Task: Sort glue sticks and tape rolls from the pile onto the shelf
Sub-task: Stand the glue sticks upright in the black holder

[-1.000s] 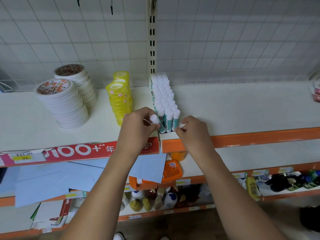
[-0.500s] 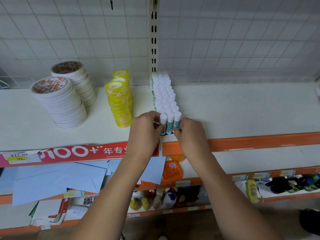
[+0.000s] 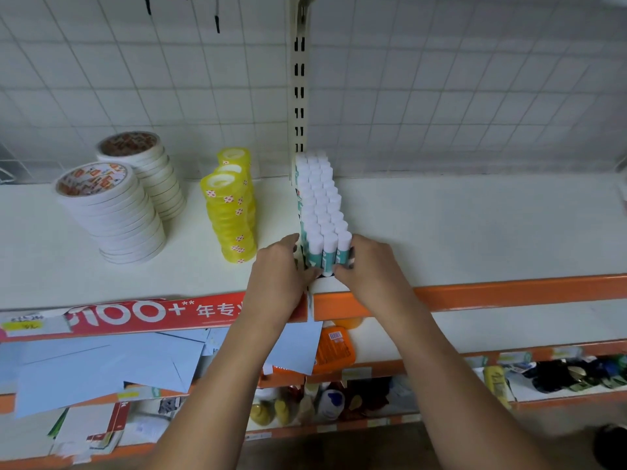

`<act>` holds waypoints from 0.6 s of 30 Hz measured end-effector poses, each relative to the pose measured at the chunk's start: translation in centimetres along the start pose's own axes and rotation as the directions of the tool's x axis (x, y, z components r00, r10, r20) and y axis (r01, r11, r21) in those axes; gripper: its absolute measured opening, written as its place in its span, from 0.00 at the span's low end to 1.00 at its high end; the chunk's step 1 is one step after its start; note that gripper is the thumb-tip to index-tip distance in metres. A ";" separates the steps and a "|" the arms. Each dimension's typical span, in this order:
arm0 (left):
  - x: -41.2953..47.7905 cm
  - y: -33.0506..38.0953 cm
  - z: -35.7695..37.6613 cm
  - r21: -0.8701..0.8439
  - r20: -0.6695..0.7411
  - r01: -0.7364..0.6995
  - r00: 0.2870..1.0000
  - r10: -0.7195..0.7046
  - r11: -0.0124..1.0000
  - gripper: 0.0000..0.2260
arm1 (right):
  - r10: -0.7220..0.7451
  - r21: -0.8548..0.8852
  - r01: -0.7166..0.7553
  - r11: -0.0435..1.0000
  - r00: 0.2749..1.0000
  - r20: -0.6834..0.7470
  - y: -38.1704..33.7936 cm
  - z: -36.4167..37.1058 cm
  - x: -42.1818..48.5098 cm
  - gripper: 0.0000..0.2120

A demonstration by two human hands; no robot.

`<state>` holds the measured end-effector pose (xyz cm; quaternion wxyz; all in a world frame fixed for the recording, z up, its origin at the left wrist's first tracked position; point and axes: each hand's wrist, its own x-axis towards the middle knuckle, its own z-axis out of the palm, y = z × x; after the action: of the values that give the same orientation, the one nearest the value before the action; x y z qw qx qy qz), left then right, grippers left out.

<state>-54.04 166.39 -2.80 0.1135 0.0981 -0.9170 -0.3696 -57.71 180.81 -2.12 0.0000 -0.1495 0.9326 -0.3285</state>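
Head camera, looking down at a white store shelf (image 3: 475,232) with an orange front edge. A block of glue sticks (image 3: 319,205), with white caps and teal labels, stands upright in tight rows near the middle of the shelf. It runs from the front edge back to a cream slotted post (image 3: 299,79).

The person's left hand (image 3: 281,266) presses against the left side of the front row, fingers curled and thumb tucked at the base of the sticks. The right hand (image 3: 368,266) curls its fingers around the right side of the same row, so the front sticks are squeezed between both hands.

To the left stand three leaning stacks of yellow tape rolls (image 3: 230,215), and farther left two stacks of white tape rolls (image 3: 112,215).

A white wire grid (image 3: 135,79) backs the shelf. Below the edge hangs a red banner (image 3: 152,312). The lower shelves hold pale blue paper sheets (image 3: 84,368), an orange packet (image 3: 334,349) and bottles (image 3: 327,401).
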 end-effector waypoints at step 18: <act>-1.8 -1.1 -1.8 0.228 -0.072 -0.063 0.994 0.082 0.972 0.17 | 0.096 -0.158 -0.105 0.982 0.993 -0.064 -0.4 -1.5 -3.3 0.13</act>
<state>-51.71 164.89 -2.53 0.1519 0.0916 -0.9507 -0.2544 -54.63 182.38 -0.99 -0.0216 -0.0926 0.9621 -0.2556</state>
